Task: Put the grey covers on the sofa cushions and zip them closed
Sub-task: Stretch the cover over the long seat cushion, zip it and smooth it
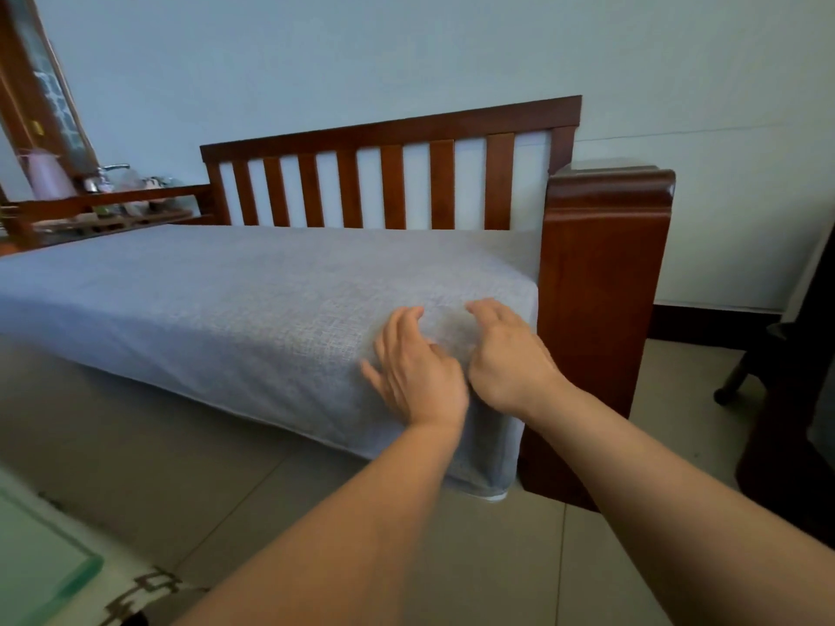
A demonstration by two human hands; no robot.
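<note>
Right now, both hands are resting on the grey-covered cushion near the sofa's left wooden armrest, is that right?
Not quite: the head view shows the left hand and right hand on the grey-covered cushion near the sofa's right wooden armrest, not the left.

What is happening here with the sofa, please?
A person is working on a seat cushion in a grey cover, which lies on a wooden sofa. Both hands press on the cushion's front corner next to the armrest: the left hand lies flat on the fabric, and the right hand rests beside it with its fingers bent over the top edge. The cover looks fully on. No zip is visible from this side.
</note>
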